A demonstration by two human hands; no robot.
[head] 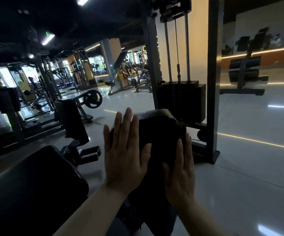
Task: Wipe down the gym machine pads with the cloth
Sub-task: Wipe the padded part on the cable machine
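A black machine pad (152,114) stands upright in front of me, its shiny top edge catching light. A dark cloth (160,133) is draped over its face and hangs down. My left hand (126,157) lies flat with straight fingers against the pad's left side, on the cloth's edge. My right hand (180,174) presses flat on the cloth at the pad's right side, fingers straight and pointing up. A larger black seat pad (30,184) lies at the lower left.
The weight stack (180,101) and its steel frame post (212,82) rise just behind the pad. Another padded machine (71,116) stands to the left, with a plate-loaded bench beyond. Glossy pale floor (250,159) spreads to the right.
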